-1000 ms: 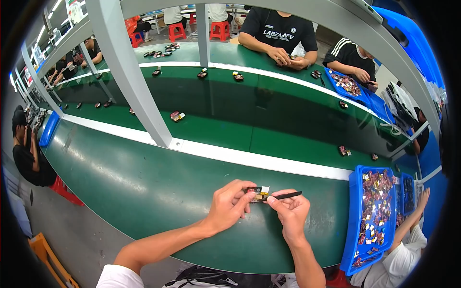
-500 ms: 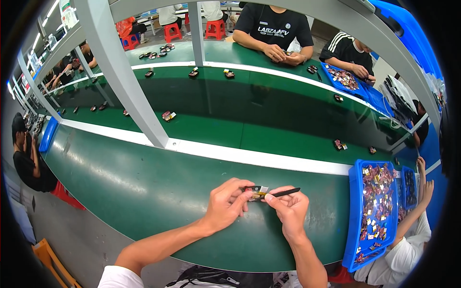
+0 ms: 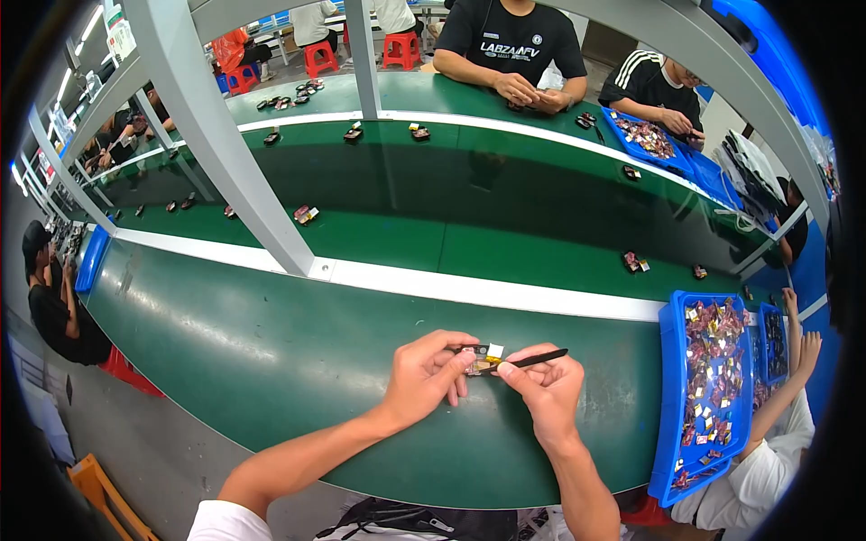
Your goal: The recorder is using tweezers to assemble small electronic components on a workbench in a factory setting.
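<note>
Above the near green worktop (image 3: pixel 271 334), my left hand (image 3: pixel 422 379) grips a small black-cased electronic part (image 3: pixel 481 362) between thumb and fingers. A white tab and a bit of yellow show at its top edge; the fingers hide its left side. Pinched in my right hand (image 3: pixel 548 388) is a slim black stick-like tool (image 3: pixel 546 357), slanting up to the right. Its inner end reaches the part, though the exact contact is too small to make out.
A blue tray (image 3: pixel 669 397) of small red, white and yellow parts stands at the right. Beyond a white rail (image 3: pixel 487 293), a green conveyor belt (image 3: pixel 406 239) carries scattered parts. A grey post (image 3: pixel 221 135) rises at the left. Other people sit around the line.
Parts on the belt have shifted slightly left. The white tab on the held part shows more fully now, and the black tool lies a little flatter. My hands stay in nearly the same place.
</note>
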Motion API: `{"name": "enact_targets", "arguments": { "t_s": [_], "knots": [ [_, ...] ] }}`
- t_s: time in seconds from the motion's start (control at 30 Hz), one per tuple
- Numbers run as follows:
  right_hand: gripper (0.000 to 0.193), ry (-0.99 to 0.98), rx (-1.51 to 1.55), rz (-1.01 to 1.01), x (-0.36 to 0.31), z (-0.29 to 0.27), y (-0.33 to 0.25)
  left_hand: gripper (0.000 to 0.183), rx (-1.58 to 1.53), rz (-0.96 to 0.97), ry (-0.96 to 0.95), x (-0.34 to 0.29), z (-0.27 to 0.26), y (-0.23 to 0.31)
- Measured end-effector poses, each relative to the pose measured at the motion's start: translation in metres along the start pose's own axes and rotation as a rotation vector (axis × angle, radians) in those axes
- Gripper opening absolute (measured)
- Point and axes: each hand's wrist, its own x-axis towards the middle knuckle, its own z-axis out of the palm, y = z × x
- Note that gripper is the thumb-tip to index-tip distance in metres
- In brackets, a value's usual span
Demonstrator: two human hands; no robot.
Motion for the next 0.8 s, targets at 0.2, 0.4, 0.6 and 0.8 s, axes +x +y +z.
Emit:
{"name": "enact_targets", "arguments": {
  "t_s": [0.2, 0.4, 0.6, 0.8],
  "knots": [
    [0.011, -0.024, -0.151, -0.166, -0.0042, -0.0058, 0.0, 0.026, -0.176, -0.115, -0.055, 0.0074, -0.0069, 0.0016],
    [0.011, 0.004, -0.343, -0.403, -0.0057, -0.0042, 0.0066, 0.024, -0.226, -0.091, -0.073, 0.0088, -0.0078, -0.0007],
    [0.012, 0.021, -0.401, -0.489, -0.0067, 0.0002, 0.0058, 0.025, -0.24, -0.093, -0.07, 0.0092, -0.0088, -0.0009],
    [0.012, 0.015, -0.406, -0.492, -0.0069, 0.0, 0.0058, 0.025, -0.248, -0.104, -0.06, 0.0091, -0.0083, 0.0005]
  ]
}}
